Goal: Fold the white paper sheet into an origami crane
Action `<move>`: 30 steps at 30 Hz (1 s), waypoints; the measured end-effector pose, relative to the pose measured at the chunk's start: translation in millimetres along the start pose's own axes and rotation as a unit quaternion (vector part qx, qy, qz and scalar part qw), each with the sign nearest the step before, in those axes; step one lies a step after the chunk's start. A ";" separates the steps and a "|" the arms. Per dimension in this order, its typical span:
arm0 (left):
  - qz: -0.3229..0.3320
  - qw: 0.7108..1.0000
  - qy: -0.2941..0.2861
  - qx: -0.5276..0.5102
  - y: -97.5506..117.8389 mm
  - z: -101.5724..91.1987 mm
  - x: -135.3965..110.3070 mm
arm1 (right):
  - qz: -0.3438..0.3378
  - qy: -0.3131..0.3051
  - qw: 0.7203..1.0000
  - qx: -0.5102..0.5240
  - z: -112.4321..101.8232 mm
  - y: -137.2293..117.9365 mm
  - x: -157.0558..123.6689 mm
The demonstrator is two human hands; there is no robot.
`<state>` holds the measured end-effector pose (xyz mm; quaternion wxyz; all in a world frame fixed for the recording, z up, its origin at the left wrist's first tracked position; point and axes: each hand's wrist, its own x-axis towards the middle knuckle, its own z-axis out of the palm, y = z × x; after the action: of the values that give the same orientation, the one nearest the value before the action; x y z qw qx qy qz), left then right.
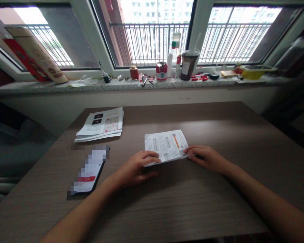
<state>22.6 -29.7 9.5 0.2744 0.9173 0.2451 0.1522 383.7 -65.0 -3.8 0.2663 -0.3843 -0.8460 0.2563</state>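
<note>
A folded sheet of printed paper (164,145), with an orange strip and blocks of small text, lies in the middle of the brown table. My left hand (139,167) rests its fingers over the near left corner of the sheet, its thumb stretched out apart below the edge. At the near right corner, my right hand (204,157) pinches the paper between thumb and fingers. The sheet's near edge looks slightly raised off the table. Its underside is hidden.
A stack of printed papers (101,125) lies at the table's (218,202) back left. Nearer stands no upright object, only a phone (90,172) lying flat, its screen blurred. On the windowsill (91,87) are a cup (188,65), a bottle (174,57), a can (161,71) and a yellow container (254,72).
</note>
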 end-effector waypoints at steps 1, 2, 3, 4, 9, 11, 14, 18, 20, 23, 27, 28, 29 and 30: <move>-0.001 1.000 0.007 -0.009 -1.4 1.7 0.3 | 0.009 0.007 1.000 0.006 -0.1 0.4 -0.7; -0.005 1.000 0.016 -0.016 -2.8 3.4 0.7 | 0.018 0.013 1.000 0.013 -0.2 1.0 -1.3; -0.010 0.999 0.025 -0.021 -3.8 4.8 1.1 | 0.022 0.016 0.999 0.022 -0.4 1.8 -1.7; -0.015 0.999 0.037 -0.024 -4.6 6.0 1.5 | 0.022 0.015 0.999 0.031 -0.6 2.6 -2.0; -0.038 0.996 0.076 -0.040 -2.6 5.9 3.1 | 0.007 0.009 1.000 0.024 -0.2 6.6 -1.2; -0.045 0.994 0.086 -0.052 -0.5 4.5 3.9 | 0.022 0.017 1.000 0.011 0.3 6.4 -0.3; -0.058 0.991 0.099 -0.066 0.8 3.8 5.3 | 0.045 0.024 0.999 0.010 0.5 3.1 0.9; -0.094 0.985 0.135 -0.058 -1.8 7.4 7.3 | 0.086 0.044 0.995 0.015 2.3 -1.4 2.7; -0.111 0.981 0.152 -0.046 -3.9 10.0 9.1 | 0.113 0.056 0.992 0.019 5.2 -1.2 3.7; -0.111 0.981 0.161 -0.021 -7.7 13.1 12.9 | 0.145 0.077 0.986 0.016 10.5 1.2 5.3; -0.112 0.982 0.151 0.012 -14.4 16.2 17.0 | 0.152 0.099 0.983 -0.017 13.9 2.0 7.4; -0.118 0.982 0.148 0.021 -15.9 17.1 17.4 | 0.147 0.101 0.983 -0.030 14.0 1.8 7.8; -0.123 0.981 0.147 0.030 -17.2 18.0 17.5 | 0.143 0.102 0.984 -0.042 13.9 1.8 8.1; -0.125 0.980 0.147 0.040 -18.2 19.0 17.3 | 0.139 0.104 0.984 -0.053 13.9 2.0 8.2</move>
<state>38.3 -15.3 -13.8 0.2156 0.8572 0.4014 0.2398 371.1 -60.6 -13.1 0.2939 -0.5357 -0.7647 0.2046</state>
